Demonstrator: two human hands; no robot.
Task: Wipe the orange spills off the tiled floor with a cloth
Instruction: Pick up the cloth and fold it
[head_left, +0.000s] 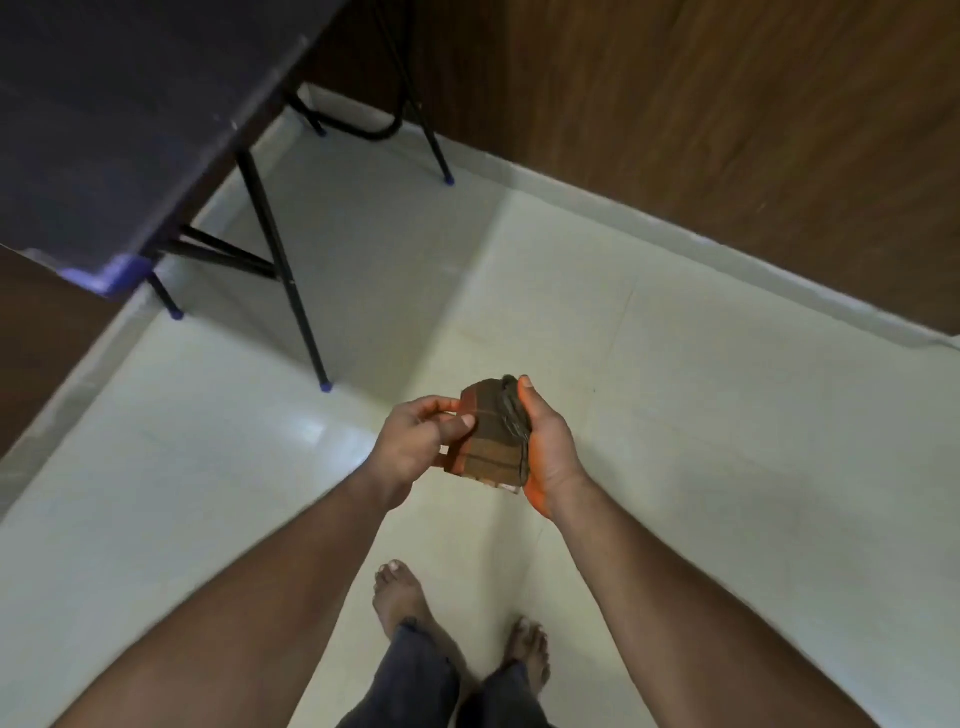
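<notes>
With both hands' fingers pinching the folded cloth (493, 431) above the tiled floor (675, 415), unfolding carelessly could drop it.

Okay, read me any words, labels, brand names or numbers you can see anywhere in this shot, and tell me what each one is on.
None: no readable text shows anywhere in this view.
The folded cloth held between the left hand and right hand shows only stripes, no label.
The dark table, tiled floor and wooden wall carry no writing.
</notes>
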